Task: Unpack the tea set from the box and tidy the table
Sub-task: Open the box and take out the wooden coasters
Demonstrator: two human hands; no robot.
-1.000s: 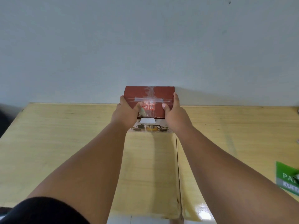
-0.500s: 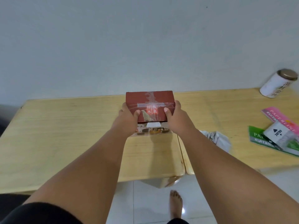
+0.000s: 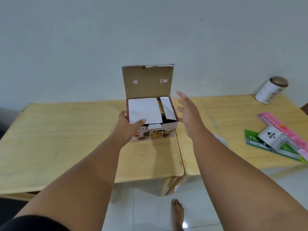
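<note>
The tea set box (image 3: 155, 133) stands near the middle of the wooden table (image 3: 66, 130), printed with teapots on its front. Its brown cardboard lid (image 3: 147, 81) is flipped up and stands upright at the back. Two white inner flaps (image 3: 144, 110) cover most of the opening, so the contents are hidden. My left hand (image 3: 128, 125) grips the box's front left corner, thumb lying on the left flap. My right hand (image 3: 187, 114) hovers just right of the box with fingers spread, holding nothing.
A white canister with a bronze cap (image 3: 270, 90) stands at the table's far right. Pink (image 3: 281, 129) and green (image 3: 260, 143) receipt books and a small grey packet (image 3: 271, 136) lie at the right edge. A second table (image 3: 208, 157) abuts the first. My bare foot (image 3: 177, 212) is on the tiled floor.
The lid, shut and held by both hands before, now stands open. My right hand has let go and moved off to the right. The camera has tilted down and back.
</note>
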